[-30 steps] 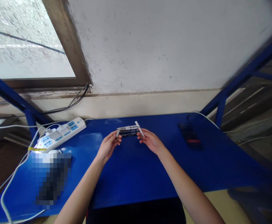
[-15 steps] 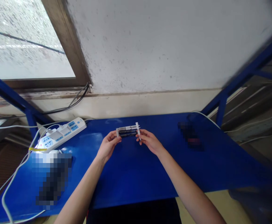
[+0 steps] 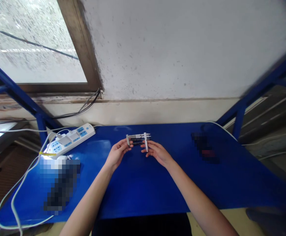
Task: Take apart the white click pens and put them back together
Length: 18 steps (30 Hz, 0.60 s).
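Pens (image 3: 138,137) sit side by side in a narrow bundle right between my hands, seen from the camera on my head, over the far half of the blue worktop (image 3: 143,186). Some barrels look dark, some silver; from up here I can't count them exactly. A short grey cap (image 3: 128,140) crosses the bundle at its left end, and a white stick (image 3: 146,141) crosses it near its right end.

The bundle should feel light and stiff, but the barrels are slim and smooth, so they could roll or slide against each other if my grip eases. The safest hold looks to be on those two crossing pieces, pinching inward so the bundle stays squared up, rather than gripping one barrel in the middle.

My left hand (image 3: 118,154) pinches the grey cap with its fingertips, and my right hand (image 3: 157,153) has its fingers on the white stick. The hands are apart, with the bundle bridging the gap; how hard they press I can't tell.

Off to my left, a white power strip (image 3: 70,139) lies on the worktop with white cables (image 3: 15,196) trailing near it. A blurred shape (image 3: 60,185) sits below the strip, and another blurred shape (image 3: 204,147) lies off to my right.
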Each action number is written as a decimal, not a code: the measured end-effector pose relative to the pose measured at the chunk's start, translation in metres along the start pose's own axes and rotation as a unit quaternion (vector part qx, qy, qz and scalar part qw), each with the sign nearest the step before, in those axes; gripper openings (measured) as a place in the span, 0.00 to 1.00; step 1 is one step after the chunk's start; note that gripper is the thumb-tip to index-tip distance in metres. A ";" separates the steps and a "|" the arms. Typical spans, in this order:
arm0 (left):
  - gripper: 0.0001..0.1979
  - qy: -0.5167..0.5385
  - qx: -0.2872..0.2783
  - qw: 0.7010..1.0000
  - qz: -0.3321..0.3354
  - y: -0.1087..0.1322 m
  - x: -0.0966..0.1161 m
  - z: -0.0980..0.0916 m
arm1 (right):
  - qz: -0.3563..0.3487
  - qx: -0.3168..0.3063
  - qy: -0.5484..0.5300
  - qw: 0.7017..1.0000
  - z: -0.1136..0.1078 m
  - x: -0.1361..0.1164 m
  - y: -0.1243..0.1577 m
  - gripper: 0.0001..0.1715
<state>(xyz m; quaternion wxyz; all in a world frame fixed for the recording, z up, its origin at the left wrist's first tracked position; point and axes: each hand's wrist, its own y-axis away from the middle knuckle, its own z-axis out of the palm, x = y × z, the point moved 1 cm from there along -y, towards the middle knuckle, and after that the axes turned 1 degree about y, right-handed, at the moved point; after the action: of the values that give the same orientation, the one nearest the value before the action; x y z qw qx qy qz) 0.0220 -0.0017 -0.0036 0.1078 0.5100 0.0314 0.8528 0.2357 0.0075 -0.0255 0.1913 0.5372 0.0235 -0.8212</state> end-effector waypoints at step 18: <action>0.18 -0.001 0.016 1.000 0.021 -0.002 0.000 -0.002 | -0.009 -0.006 -0.028 1.000 -0.006 -0.003 -0.001 0.18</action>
<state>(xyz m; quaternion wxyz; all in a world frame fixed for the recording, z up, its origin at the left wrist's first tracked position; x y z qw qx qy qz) 0.0203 -0.0001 -0.0047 0.0818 0.5132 0.0340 0.8537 0.2420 0.0106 -0.0251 0.1878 0.5125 0.0279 -0.8374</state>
